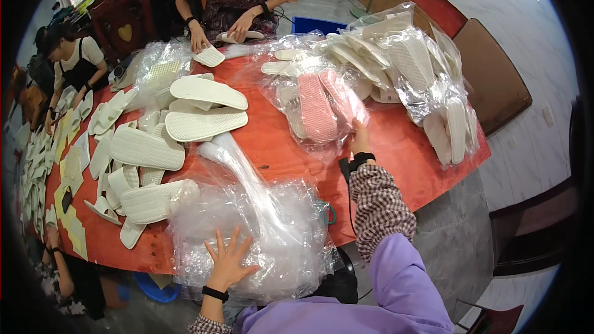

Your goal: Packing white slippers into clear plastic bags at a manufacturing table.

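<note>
My left hand (228,261) lies flat with fingers spread on a heap of clear plastic bags (260,235) at the near edge of the red table (402,148). My right hand (359,138) reaches forward and touches a clear bag holding pink slippers (322,106). It seems to pinch the bag's near edge, but the fingers are partly hidden. Loose white slippers (204,93) lie left of centre.
Bagged white slippers (402,55) pile up at the far right of the table. A person across the table handles a white slipper (210,55). Other people work along the left edge among more slippers and yellow sheets (68,210). A brown chair (495,74) stands right.
</note>
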{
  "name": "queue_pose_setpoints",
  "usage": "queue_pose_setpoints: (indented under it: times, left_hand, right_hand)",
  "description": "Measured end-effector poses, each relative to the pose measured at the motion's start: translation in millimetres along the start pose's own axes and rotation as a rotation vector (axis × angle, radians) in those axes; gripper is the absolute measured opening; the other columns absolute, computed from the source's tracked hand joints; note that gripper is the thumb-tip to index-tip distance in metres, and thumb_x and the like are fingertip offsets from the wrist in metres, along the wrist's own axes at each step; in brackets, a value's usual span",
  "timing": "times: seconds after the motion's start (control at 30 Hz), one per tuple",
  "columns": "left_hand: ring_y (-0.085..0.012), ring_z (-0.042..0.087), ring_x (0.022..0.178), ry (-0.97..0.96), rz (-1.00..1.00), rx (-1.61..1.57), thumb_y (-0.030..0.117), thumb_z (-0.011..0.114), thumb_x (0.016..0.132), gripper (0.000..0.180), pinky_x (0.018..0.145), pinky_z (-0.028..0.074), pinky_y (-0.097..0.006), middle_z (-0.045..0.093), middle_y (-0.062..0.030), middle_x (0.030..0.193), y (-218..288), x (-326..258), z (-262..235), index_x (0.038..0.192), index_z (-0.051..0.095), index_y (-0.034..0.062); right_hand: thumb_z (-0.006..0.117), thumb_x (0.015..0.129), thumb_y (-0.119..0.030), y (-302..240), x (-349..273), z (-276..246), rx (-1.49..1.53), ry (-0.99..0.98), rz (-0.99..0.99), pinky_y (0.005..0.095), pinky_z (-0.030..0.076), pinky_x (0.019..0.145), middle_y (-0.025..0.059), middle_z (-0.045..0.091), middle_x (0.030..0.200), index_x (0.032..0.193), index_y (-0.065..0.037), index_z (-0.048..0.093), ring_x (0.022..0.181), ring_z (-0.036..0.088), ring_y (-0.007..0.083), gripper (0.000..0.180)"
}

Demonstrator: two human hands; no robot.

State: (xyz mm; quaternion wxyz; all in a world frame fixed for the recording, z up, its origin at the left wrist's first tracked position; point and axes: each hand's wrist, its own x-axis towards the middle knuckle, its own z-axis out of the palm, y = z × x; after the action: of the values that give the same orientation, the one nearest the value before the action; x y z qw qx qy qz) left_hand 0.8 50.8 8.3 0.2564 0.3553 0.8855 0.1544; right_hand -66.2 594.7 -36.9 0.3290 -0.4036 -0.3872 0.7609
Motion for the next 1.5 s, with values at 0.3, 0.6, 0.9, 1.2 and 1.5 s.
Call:
queue_pose_setpoints:
  times: [0.3, 0.6, 0.9, 1.2, 1.5]
  left_hand:
    - [-0.0504, -0.01, 0.142, 0.092, -0.002, -0.007, 0.07, 0.06, 0.075, 0.087, 0.099, -0.013, -0.077, 0.008, -0.0058, 0.161, -16, -10, 3, 0.148, 0.037, 0.0291]
    - [-0.0508, -0.005, 0.143, 0.253, 0.089, 0.055, 0.071, 0.054, 0.078, 0.085, 0.095, -0.003, -0.083, 0.01, -0.0038, 0.161, -24, -2, 29, 0.15, 0.032, 0.0308]
    - [-0.0459, -0.01, 0.144, 0.309, 0.104, -0.007, 0.072, 0.055, 0.077, 0.086, 0.097, -0.006, -0.082, 0.008, 0.0004, 0.162, -28, -5, 45, 0.15, 0.03, 0.0335]
    - [-0.0462, -0.007, 0.144, 0.297, 0.088, -0.004, 0.071, 0.059, 0.075, 0.087, 0.097, -0.005, -0.083, 0.01, 0.0008, 0.161, -23, -10, 35, 0.149, 0.032, 0.0334]
    - [-0.0431, 0.003, 0.145, 0.391, 0.104, -0.162, 0.063, 0.061, 0.078, 0.084, 0.1, 0.002, -0.08, 0.016, -0.0039, 0.16, -23, -14, 25, 0.15, 0.03, 0.0321]
  right_hand:
    - [0.059, 0.093, -0.019, -97, -88, 41, -0.396, -0.238, -0.518, 0.0289, 0.046, 0.082, 0.0084, 0.061, 0.113, 0.122, 0.001, 0.055, 0.093, 0.058, 0.0158, 0.036]
    - [0.051, 0.098, -0.014, -173, -262, 157, -0.883, -0.675, -1.094, 0.0307, 0.04, 0.098, 0.0139, 0.057, 0.125, 0.135, 0.008, 0.043, 0.116, 0.052, 0.0178, 0.044]
    - [0.045, 0.1, -0.043, -51, -413, 433, -0.646, -1.251, -0.703, 0.0308, 0.052, 0.077, 0.0074, 0.057, 0.102, 0.119, 0.0, 0.054, 0.09, 0.059, 0.0174, 0.047]
    - [0.038, 0.103, -0.038, 52, -421, 482, -0.713, -1.319, -0.372, 0.0335, 0.056, 0.065, 0.0192, 0.058, 0.12, 0.133, 0.001, 0.041, 0.08, 0.068, 0.0266, 0.049]
    - [0.039, 0.104, -0.031, -36, -473, 384, -0.3, -1.373, -0.254, 0.0336, 0.053, 0.077, 0.0179, 0.053, 0.131, 0.147, -0.009, 0.028, 0.091, 0.066, 0.0237, 0.05]
